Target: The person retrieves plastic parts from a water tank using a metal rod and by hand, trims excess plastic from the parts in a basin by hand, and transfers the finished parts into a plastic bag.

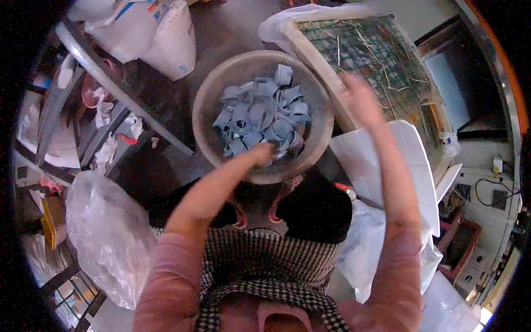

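Observation:
A wide round basin (206,119) stands on the floor in front of me, holding a heap of grey-blue looped pieces (257,113) that look like short curled bands. My left hand (263,154) reaches over the near rim, its fingers curled down onto one of these pieces at the heap's near edge. To the right of the basin, my right hand (362,99) is raised by the pale side of a shallow box-like frame (318,52) with green mesh (359,47) across it. Motion smears that hand, so its fingers and anything in them are unclear.
Full white sacks (166,41) stand behind the basin at the left. A metal rail (133,102) slants down on the left, above a clear plastic bag (105,232). A white foam sheet (395,166) leans by my right forearm, with a white bag (359,249) below it.

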Available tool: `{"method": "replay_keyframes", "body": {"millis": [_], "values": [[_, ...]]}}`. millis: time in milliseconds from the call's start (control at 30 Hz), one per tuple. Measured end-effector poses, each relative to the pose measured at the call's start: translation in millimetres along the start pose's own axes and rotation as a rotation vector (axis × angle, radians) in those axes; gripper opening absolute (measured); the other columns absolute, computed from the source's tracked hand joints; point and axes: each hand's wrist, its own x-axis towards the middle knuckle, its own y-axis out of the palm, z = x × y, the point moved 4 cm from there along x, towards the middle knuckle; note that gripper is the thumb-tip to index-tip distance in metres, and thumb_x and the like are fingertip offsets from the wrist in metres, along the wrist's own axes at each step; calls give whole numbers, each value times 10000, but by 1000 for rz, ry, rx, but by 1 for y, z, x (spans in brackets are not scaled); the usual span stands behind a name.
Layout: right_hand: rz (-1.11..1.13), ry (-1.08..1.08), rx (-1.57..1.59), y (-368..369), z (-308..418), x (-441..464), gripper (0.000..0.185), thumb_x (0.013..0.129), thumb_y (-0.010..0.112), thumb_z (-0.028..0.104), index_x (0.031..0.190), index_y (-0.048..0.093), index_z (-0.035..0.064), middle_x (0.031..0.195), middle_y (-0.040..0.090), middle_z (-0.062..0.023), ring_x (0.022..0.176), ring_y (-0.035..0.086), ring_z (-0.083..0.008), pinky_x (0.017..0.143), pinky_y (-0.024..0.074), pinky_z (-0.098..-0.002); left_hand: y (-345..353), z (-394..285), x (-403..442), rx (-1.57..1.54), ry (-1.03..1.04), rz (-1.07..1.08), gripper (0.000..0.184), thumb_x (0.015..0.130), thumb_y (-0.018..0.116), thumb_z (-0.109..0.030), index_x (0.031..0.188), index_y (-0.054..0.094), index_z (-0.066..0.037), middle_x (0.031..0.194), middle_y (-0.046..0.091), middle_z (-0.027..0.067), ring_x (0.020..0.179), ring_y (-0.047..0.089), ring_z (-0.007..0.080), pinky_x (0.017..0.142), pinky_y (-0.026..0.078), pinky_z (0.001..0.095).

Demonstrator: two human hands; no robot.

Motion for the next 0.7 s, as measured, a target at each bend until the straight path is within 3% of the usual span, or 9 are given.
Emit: {"method": "replay_keyframes", "body": {"millis": [67,100,233,300,333,400,567,600,700], "values": [[293,57,299,138,-23,-8,417,778,601,280,1117,510,54,944,590,-204,894,567,-348,790,444,-413,35,-8,37,-112,-66,-37,463,753,650,-272,1099,483,-14,1034,560,217,950,549,353,806,440,429],[559,62,164,176,-11,-8,449,768,621,320,1121,508,67,953,593,-206,907,567,-361,785,450,-426,39,-14,49,-239,-133,-38,445,750,656,-261,1065,466,-10,1103,518,229,1034,501,383,860,411,442],[759,414,99,344,-54,-59,579,773,596,447,1150,470,26,973,592,-231,919,569,-386,760,463,-446,74,-18,71,-323,-314,-85,485,731,676,-249,1099,450,-31,1178,470,220,1089,457,395,875,369,513],[708,520,101,379,-67,-71,597,778,566,481,1078,518,-34,950,596,-247,898,577,-392,757,465,-448,79,-9,80,-267,-366,-151,480,719,684,-243,1090,458,-40,1076,549,195,1028,517,363,863,339,560],[878,545,189,399,-74,-71,562,772,559,480,917,592,-62,881,615,-244,852,593,-387,745,473,-437,76,-1,82,-265,-370,-144,480,719,684,-243,1090,458,-40,1076,549,195,1028,517,363,863,339,560],[836,614,232,414,-95,-71,537,754,581,462,846,605,-66,859,623,-235,836,603,-375,737,476,-430,58,14,78,-167,-280,-213,404,738,660,-263,1039,525,-30,827,627,173,828,610,328,725,481,406],[611,1008,565,344,-102,-75,444,645,698,356,836,632,-40,841,633,-215,807,617,-332,735,478,-407,2,51,42,-865,-252,-211,273,720,687,-141,895,513,-23,735,580,72,664,561,155,621,451,295],[472,845,400,288,-78,-64,538,621,714,266,1048,561,-24,985,575,-213,900,568,-337,787,451,-409,-3,59,36,-861,-244,-212,273,720,687,-141,895,513,-23,735,580,72,664,561,155,621,451,295],[220,582,237,231,-52,-72,738,593,711,172,1244,403,11,1086,472,-196,998,488,-355,842,415,-408,-22,71,22,-1153,-221,-172,251,736,681,-126,894,513,-25,745,579,70,665,563,161,601,452,298]]}}
